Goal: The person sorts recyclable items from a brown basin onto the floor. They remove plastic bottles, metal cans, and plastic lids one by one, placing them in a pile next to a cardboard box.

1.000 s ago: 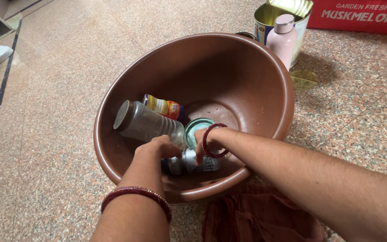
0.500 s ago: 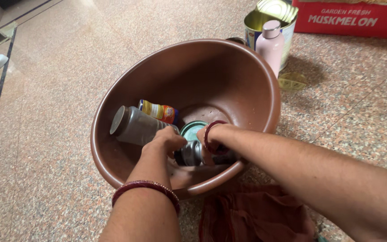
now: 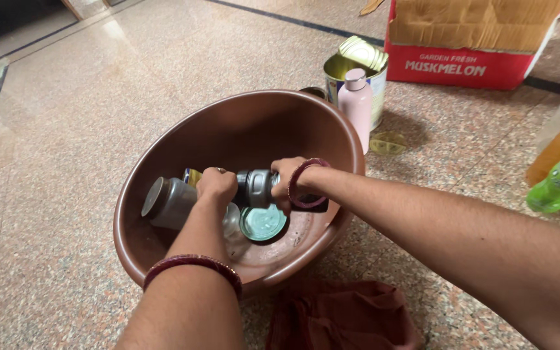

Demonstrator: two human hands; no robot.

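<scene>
Brown plastic basin point(image 3: 163, 162) on the floor, both hands working inside it.

The left hand point(image 3: 216, 186) and right hand point(image 3: 288, 183) each closed around an end of a grey bottle point(image 3: 255, 188), held level above the basin's middle; under it lay a grey jar point(image 3: 168, 203) and a green lid point(image 3: 264, 222), while a pink bottle point(image 3: 358, 99) stood outside the far rim.

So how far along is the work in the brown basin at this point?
Done: a grey container and a teal lid already lie in the brown basin. In hand: left hand and right hand grip a small grey bottle above it. Left: the pink bottle and open tin stand outside, untouched.
</scene>
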